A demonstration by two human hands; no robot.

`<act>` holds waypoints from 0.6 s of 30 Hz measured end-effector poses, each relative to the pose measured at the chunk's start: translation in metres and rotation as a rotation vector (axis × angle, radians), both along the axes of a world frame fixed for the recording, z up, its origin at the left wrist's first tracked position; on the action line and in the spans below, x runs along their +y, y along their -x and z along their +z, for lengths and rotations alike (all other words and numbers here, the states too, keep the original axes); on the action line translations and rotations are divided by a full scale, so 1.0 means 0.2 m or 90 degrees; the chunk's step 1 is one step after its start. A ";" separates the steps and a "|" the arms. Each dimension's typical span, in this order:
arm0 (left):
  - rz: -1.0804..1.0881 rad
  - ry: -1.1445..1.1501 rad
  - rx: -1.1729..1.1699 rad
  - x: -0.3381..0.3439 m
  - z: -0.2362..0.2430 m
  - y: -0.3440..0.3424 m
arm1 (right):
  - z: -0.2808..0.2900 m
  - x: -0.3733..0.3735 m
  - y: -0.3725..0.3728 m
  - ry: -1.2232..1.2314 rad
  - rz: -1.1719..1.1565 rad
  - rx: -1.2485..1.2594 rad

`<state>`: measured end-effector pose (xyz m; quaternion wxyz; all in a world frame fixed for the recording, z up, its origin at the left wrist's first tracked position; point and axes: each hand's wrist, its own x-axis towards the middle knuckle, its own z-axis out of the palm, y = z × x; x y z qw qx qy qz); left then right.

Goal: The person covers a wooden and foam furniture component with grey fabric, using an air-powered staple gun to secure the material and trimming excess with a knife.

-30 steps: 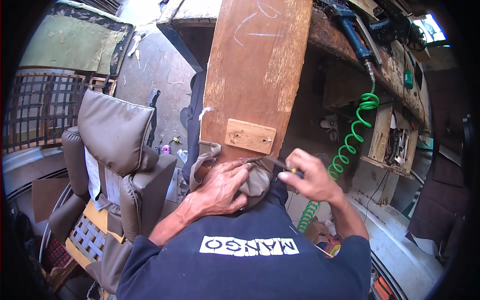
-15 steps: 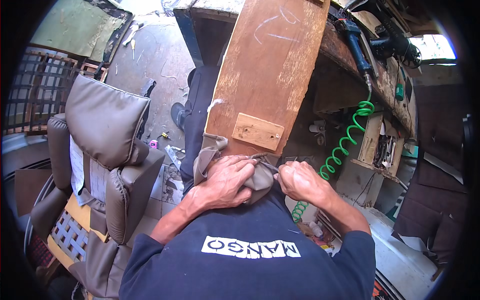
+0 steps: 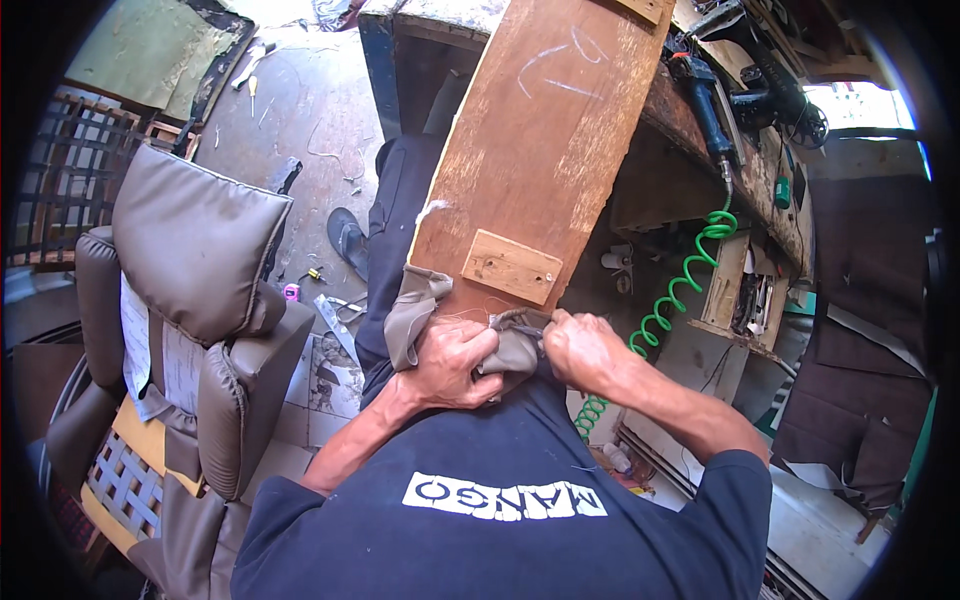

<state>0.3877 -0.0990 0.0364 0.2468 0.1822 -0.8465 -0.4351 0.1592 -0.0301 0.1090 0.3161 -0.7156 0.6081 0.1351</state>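
A long brown wooden board [image 3: 525, 170] lies across my lap, reaching away from me. A taupe leatherette cover [image 3: 412, 310] is folded over its near end, with loose threads along its edge. My left hand [image 3: 460, 362] is closed on the leatherette, pinching it at the board's near edge. Just to the right, my right hand [image 3: 590, 350] is closed in a fist by the same fold. A thin dark piece shows between its fingers and the cover; what it is I cannot make out. A small wooden block [image 3: 511, 266] is fixed on the board close to both hands.
A taupe padded armchair [image 3: 200, 240] stands at left. On the right, a blue air tool [image 3: 705, 105] with a coiled green hose [image 3: 665, 315] rests on the worn workbench [image 3: 660, 120]. A pink tape measure [image 3: 291, 292] and a screwdriver [image 3: 253, 93] lie on the floor.
My left hand's fingers have drawn in from lying flat over the cover to a tighter pinch. My right hand has shifted slightly left and up, closer to the fold. The view has turned a little.
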 end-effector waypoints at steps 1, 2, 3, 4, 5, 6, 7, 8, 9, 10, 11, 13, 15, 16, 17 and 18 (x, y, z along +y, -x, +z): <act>0.005 -0.002 0.007 0.00 -0.01 0.00 | -0.02 -0.01 0.03 -0.006 0.017 -0.005; 0.003 -0.004 0.008 0.00 -0.02 -0.01 | -0.06 0.00 0.05 0.014 0.028 -0.015; -0.010 -0.004 0.010 -0.01 -0.03 -0.01 | -0.07 0.00 0.06 0.012 0.027 -0.014; -0.024 -0.001 0.009 -0.02 -0.04 -0.02 | -0.08 -0.01 0.06 0.003 0.015 -0.031; -0.026 -0.001 0.008 -0.02 -0.05 -0.02 | -0.08 -0.02 0.05 -0.006 0.002 -0.047; -0.022 -0.004 0.031 -0.02 -0.06 -0.02 | -0.09 0.00 0.01 -0.018 -0.025 -0.019; -0.021 -0.008 0.057 -0.02 -0.07 -0.02 | -0.12 0.04 -0.04 -0.003 -0.058 -0.001; -0.020 -0.008 0.055 -0.03 -0.08 -0.02 | -0.10 0.04 -0.10 -0.004 -0.079 0.017; -0.018 -0.011 0.071 -0.04 -0.09 -0.02 | -0.08 0.03 -0.15 -0.006 -0.100 0.035; -0.018 -0.014 0.088 -0.04 -0.10 -0.02 | -0.11 0.04 -0.16 0.022 -0.101 0.050; -0.018 -0.016 0.086 -0.03 -0.11 -0.01 | -0.12 0.05 -0.15 0.021 -0.102 0.049; 0.008 0.000 0.142 -0.03 -0.12 -0.01 | -0.14 0.06 -0.14 0.055 -0.132 0.010; 0.009 -0.003 0.146 -0.02 -0.12 -0.01 | -0.17 0.08 -0.13 0.081 -0.167 -0.008; 0.006 -0.001 0.132 -0.03 -0.11 -0.02 | -0.18 0.09 -0.11 0.109 -0.199 -0.020; 0.004 0.002 0.118 -0.03 -0.11 -0.02 | -0.20 0.10 -0.09 0.112 -0.200 -0.020; 0.007 -0.001 0.109 -0.04 -0.10 -0.01 | -0.24 0.11 -0.07 0.122 -0.236 -0.057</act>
